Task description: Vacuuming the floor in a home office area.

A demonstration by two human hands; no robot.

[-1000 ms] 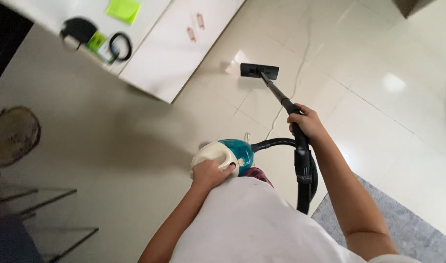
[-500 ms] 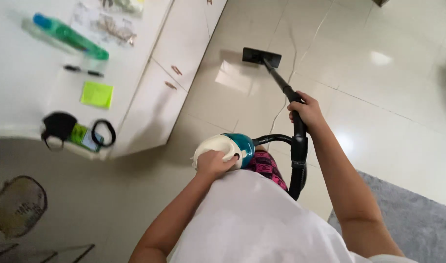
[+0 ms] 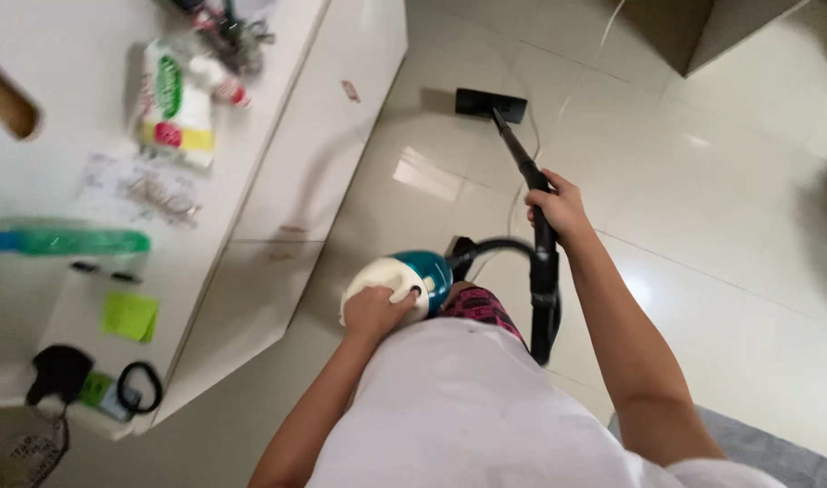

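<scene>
Carrying the teal-and-cream vacuum body (image 3: 400,280) at my waist, left hand (image 3: 375,312) clasped over its top to keep it level; right hand (image 3: 558,210) grips the black wand (image 3: 519,154), angling its floor nozzle (image 3: 490,104) flat on the tiles beside the white cabinet (image 3: 314,154)

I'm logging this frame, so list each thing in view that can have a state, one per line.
Left hand: closed on the vacuum body, carrying it.
Right hand: closed around the wand.
Vacuum body: held off the floor at the waist.
Wand: tilted forward and down.
Floor nozzle: flat on the tiled floor.
Green bottle: lying on its side on the white counter.
</scene>
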